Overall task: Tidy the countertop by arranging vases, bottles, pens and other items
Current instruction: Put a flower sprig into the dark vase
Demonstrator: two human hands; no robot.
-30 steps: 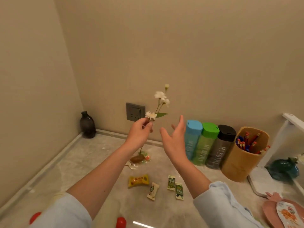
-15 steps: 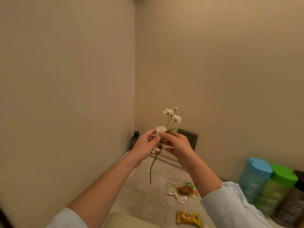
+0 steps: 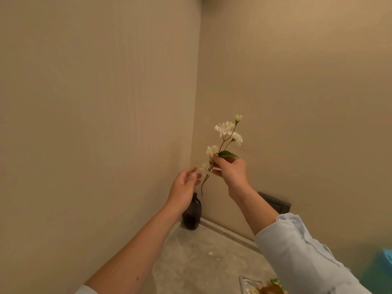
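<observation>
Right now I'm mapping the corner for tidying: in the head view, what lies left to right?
left hand → dark vase → right hand → wall socket → blue bottle

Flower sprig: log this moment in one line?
sprig: held above vase, not in | right hand: pinching stem | left hand: open beside stem | vase: upright in corner

One flower sprig (image 3: 224, 145), one dark vase (image 3: 192, 215), one wall socket (image 3: 275, 203), two hands (image 3: 230, 169).
</observation>
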